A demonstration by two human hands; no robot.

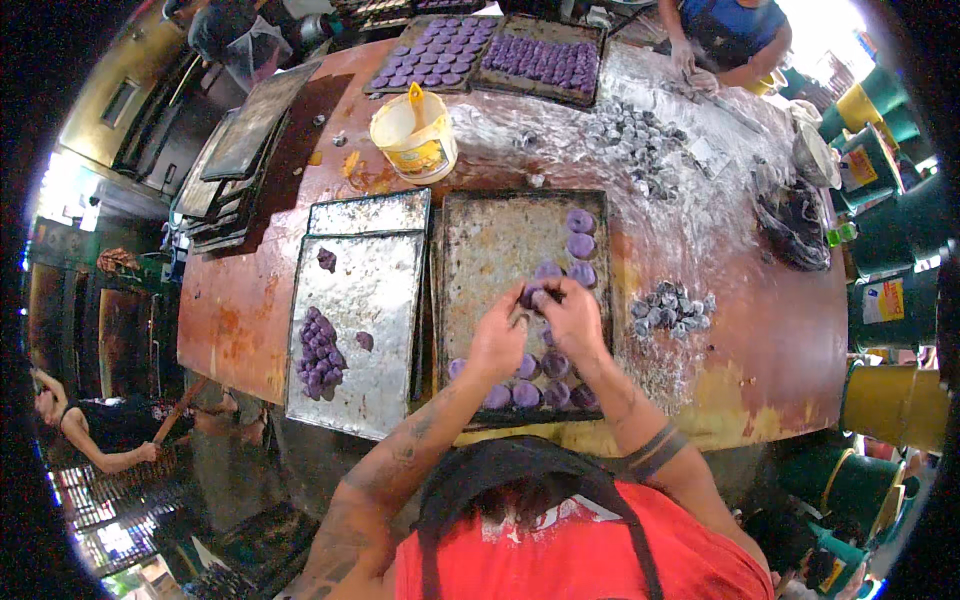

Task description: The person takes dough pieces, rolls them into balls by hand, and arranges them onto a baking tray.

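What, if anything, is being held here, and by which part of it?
A small, rounded purple dough piece, held around its sides between the left hand and the right hand; the exact finger contacts are partly hidden.

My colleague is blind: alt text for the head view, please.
A person's left hand and right hand hold a purple dough piece over a baking tray partly filled with purple rounds; a silvery tray at left bears purple lumps.

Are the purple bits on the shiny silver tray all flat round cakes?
No, the purple bits on the silver tray are mostly heaped lumps, while flat rounds sit on the darker tray beside it.
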